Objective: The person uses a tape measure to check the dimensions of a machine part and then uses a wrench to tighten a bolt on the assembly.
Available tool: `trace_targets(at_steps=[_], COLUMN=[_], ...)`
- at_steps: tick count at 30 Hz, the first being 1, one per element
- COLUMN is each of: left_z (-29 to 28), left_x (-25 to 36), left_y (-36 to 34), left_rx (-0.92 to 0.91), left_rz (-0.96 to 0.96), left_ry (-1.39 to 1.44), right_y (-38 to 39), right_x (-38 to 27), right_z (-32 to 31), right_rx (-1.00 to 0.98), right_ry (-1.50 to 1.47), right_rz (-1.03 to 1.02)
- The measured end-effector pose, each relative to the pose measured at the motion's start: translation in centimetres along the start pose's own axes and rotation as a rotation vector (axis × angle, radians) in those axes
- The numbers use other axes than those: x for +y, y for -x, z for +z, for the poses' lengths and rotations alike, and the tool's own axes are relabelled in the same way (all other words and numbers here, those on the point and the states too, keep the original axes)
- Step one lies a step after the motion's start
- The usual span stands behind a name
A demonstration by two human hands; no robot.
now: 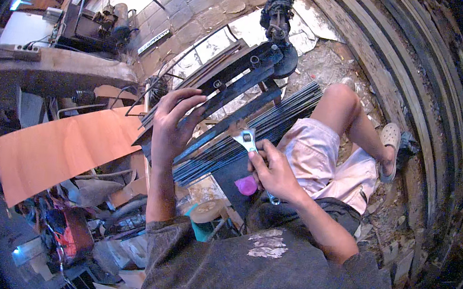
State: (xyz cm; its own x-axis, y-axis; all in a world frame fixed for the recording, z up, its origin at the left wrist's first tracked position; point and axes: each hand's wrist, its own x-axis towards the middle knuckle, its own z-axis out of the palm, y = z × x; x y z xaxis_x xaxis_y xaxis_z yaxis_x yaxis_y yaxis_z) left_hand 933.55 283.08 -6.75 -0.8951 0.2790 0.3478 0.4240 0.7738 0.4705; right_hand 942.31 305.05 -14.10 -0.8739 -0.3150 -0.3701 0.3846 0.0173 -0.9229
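Note:
My right hand [275,171] is closed around the handle of a silver adjustable wrench [247,139]; its jaw end points up and left, and its ringed tail shows below my hand. Raised at the left, my left hand [172,120] has its fingers bent and apart, with the tips close to a dark metal frame [237,83]. Whether those tips touch the frame, I cannot tell. Along the frame sit a bolt [254,60] and a second bolt [218,84]. A round, dark, cloth-wrapped part [278,13] rises at its far end.
Thin metal rods [299,102] lie bundled beside my leg. A purple round object [247,185] is below the wrench. At left spreads an orange-brown sheet [71,149], with a machine [111,22] behind it. Long beams [421,80] run along the right.

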Motion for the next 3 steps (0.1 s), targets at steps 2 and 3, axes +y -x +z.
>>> trace_targets(at_steps=[2,3], left_z=[0.6,1.0], left_x=[-0.3,-0.8], left_y=[-1.7,-2.4], left_rx=[-0.105,-0.129], left_rz=[0.040,0.079], left_ry=[0.031,0.014], right_y=[-0.9,-1.6], right_x=[0.3,0.6], right_z=[1.6,2.5], right_rx=[0.083,0.123], right_ry=[-0.073,-0.128], right_rz=[-0.011,-0.031])
